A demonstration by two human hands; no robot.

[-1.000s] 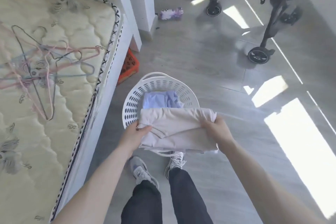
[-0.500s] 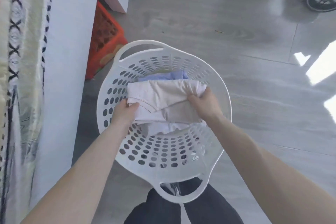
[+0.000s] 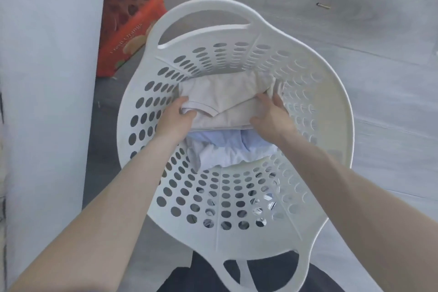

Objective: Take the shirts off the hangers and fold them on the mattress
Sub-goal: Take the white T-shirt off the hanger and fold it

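Observation:
A folded beige shirt (image 3: 225,99) lies deep inside the white perforated laundry basket (image 3: 315,92), on top of a pale blue-white garment (image 3: 227,149). My left hand (image 3: 174,117) grips the shirt's left edge with thumb and fingers curled round it. My right hand (image 3: 272,116) holds the right edge, fingers over the fabric. Both forearms reach down into the basket. The mattress and hangers are out of view.
A white bed frame side (image 3: 47,78) runs down the left. An orange crate (image 3: 128,14) sits on the grey floor (image 3: 355,19) between frame and basket. My dark trousers (image 3: 189,277) show below the basket's near handle.
I have bent lower over the basket and both hands have carried the folded beige shirt from above the rim down inside it, onto the blue garment.

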